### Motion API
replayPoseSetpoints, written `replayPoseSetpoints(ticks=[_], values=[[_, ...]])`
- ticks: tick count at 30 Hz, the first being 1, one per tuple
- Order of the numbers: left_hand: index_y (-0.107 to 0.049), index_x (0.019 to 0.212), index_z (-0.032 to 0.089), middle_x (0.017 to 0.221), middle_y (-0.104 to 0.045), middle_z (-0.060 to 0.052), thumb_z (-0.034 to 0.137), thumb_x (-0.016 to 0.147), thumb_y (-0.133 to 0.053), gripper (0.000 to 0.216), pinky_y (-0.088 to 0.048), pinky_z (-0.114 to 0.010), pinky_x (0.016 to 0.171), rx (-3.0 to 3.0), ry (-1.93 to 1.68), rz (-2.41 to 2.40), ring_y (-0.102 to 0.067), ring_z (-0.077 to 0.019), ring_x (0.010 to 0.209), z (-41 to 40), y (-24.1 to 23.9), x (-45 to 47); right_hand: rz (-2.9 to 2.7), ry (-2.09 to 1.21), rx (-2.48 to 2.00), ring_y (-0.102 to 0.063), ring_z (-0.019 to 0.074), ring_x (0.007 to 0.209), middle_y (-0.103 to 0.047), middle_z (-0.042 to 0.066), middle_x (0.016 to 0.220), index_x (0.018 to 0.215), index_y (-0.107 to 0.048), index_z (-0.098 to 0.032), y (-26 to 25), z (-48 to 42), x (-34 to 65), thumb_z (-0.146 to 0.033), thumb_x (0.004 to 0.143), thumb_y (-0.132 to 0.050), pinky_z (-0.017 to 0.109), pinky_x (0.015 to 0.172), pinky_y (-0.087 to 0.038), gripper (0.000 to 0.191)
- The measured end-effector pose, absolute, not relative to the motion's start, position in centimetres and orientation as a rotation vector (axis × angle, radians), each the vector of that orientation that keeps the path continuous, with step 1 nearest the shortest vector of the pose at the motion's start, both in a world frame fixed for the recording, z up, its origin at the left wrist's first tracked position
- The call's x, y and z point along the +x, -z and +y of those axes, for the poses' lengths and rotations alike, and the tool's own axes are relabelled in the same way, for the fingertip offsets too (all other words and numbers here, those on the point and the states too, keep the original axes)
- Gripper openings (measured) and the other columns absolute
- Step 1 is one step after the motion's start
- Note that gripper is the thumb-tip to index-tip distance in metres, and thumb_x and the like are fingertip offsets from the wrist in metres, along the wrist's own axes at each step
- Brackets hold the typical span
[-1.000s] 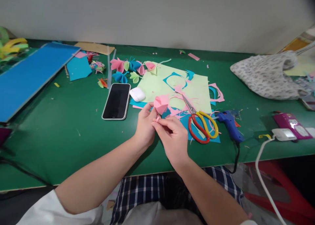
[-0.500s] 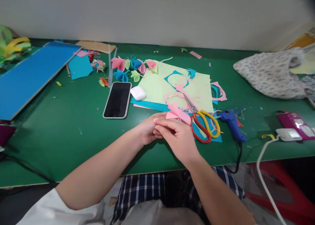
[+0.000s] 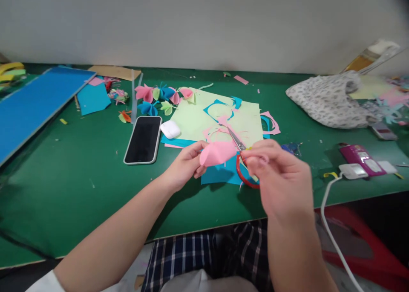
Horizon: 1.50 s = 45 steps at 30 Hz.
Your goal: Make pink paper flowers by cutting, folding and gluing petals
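Note:
My left hand (image 3: pixel 185 164) pinches a folded pink paper piece (image 3: pixel 216 152) above the green table (image 3: pixel 79 172). My right hand (image 3: pixel 281 179) is raised to the right of it, its fingers curled, with a blurred bit of pink at the fingertips that I cannot make out. Red and yellow scissors (image 3: pixel 240 155) lie behind the hands on blue paper (image 3: pixel 220 174), partly hidden by my right hand. A pale green sheet (image 3: pixel 204 117) with blue and pink offcuts lies farther back.
A black phone (image 3: pixel 143 139) and a white earbud case (image 3: pixel 170 129) lie left of the papers. Paper flowers (image 3: pixel 159 96) sit behind them. A blue board (image 3: pixel 35 104) lies at far left, a patterned cloth (image 3: pixel 329 99) at right, a white cable (image 3: pixel 332 236) over the front edge.
My right hand has lifted up and to the right, away from my left hand. My left hand kept the pink paper piece and raised it. The view shifted right and down.

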<state>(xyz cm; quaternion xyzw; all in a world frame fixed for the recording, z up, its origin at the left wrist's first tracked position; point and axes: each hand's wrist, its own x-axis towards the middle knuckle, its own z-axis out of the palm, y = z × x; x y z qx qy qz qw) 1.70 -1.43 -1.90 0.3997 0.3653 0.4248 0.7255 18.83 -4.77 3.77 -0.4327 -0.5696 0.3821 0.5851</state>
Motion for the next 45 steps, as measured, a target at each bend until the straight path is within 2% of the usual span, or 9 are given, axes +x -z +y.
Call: replayPoseSetpoints(ticks=[4,8,13,25,29,32,35,39,45], values=[[-0.061,0.071,0.018,0.054,-0.051,0.005,0.027,0.069,-0.07,0.013,-0.029,-0.014,0.042,1.024,-0.855,0.767,-0.039,-0.0034,0.042,-1.7,1.8,0.9,-1.361,-1.024,-1.014,-0.058,0.019,0.1,-0.065,0.001,0.091,0.076,-0.073,-0.032,-4.0,-4.1,20.5,-0.022,0.078,-0.067,0.035,0.081,-0.053,0.012],[-0.065,0.07,0.018,0.068,-0.061,0.0,0.029,0.072,-0.069,0.012,-0.039,-0.018,0.053,1.127,-0.786,0.759,-0.052,-0.0081,0.056,-1.7,1.9,0.5,-1.366,-1.288,-1.069,-0.057,0.0206,0.107,-0.065,0.002,0.102,0.074,-0.072,-0.029,-3.3,-4.0,20.0,-0.024,0.077,-0.067,0.039,0.085,-0.052,0.008],[-0.069,0.074,0.017,0.075,-0.065,-0.005,0.034,0.073,-0.068,0.017,-0.046,-0.025,0.062,1.216,-0.692,0.821,-0.058,-0.0153,0.065,-1.7,2.0,0.3,-1.412,-1.249,-1.104,-0.049,0.0211,0.122,-0.06,0.0,0.12,0.074,-0.072,-0.028,-3.1,-3.9,19.5,-0.025,0.075,-0.068,0.042,0.101,-0.041,0.005],[-0.067,0.074,0.017,0.066,-0.062,0.0,0.033,0.075,-0.067,0.016,-0.04,-0.02,0.049,1.28,-0.772,0.797,-0.052,-0.0096,0.053,-1.3,1.6,-0.1,-1.315,-1.568,-1.087,-0.061,0.0117,0.069,-0.066,0.0,0.073,0.071,-0.07,-0.02,-3.2,-3.6,20.0,-0.03,0.072,-0.071,0.024,0.065,-0.051,0.01],[-0.067,0.08,0.019,0.067,-0.061,0.0,0.035,0.076,-0.066,0.017,-0.041,-0.021,0.049,1.359,-0.824,0.9,-0.053,-0.0108,0.055,-1.1,1.7,-0.1,-1.409,-1.485,-1.141,-0.062,0.0112,0.07,-0.068,-0.002,0.071,0.072,-0.071,-0.02,-2.9,-3.6,20.0,-0.025,0.074,-0.069,0.023,0.069,-0.05,0.005],[-0.067,0.091,0.022,0.071,-0.059,-0.001,0.037,0.083,-0.058,0.019,-0.043,-0.023,0.052,1.378,-1.163,1.077,-0.054,-0.0118,0.061,-1.2,1.7,0.3,-1.441,-1.281,-1.213,-0.062,0.0113,0.071,-0.069,-0.003,0.071,0.071,-0.07,-0.02,-2.5,-3.5,19.7,-0.023,0.075,-0.068,0.023,0.068,-0.05,0.006],[-0.065,0.083,0.023,0.079,-0.059,-0.002,0.038,0.088,-0.047,0.025,-0.044,-0.025,0.057,1.481,-1.485,1.166,-0.054,-0.0133,0.069,-1.6,1.5,0.7,-1.464,-1.102,-1.236,-0.062,0.0102,0.07,-0.068,-0.004,0.071,0.071,-0.069,-0.02,-2.1,-3.4,19.4,-0.022,0.076,-0.067,0.021,0.067,-0.049,0.006],[-0.064,0.079,0.022,0.088,-0.06,-0.003,0.033,0.082,-0.058,0.013,-0.047,-0.03,0.075,1.78,-1.446,1.22,-0.056,-0.0168,0.088,-2.0,1.3,1.3,-1.528,-0.936,-1.254,-0.062,0.0102,0.074,-0.069,-0.003,0.076,0.074,-0.069,-0.02,-1.4,-3.3,18.9,-0.019,0.077,-0.066,0.021,0.07,-0.048,0.004],[-0.066,0.078,0.021,0.086,-0.06,-0.002,0.025,0.078,-0.064,0.004,-0.048,-0.029,0.079,1.733,-1.379,1.363,-0.059,-0.0151,0.088,-2.3,1.7,2.0,-1.567,-0.928,-1.228,-0.061,0.0115,0.081,-0.067,-0.001,0.082,0.076,-0.07,-0.021,-0.9,-3.4,18.0,-0.019,0.078,-0.066,0.023,0.074,-0.048,0.005]])
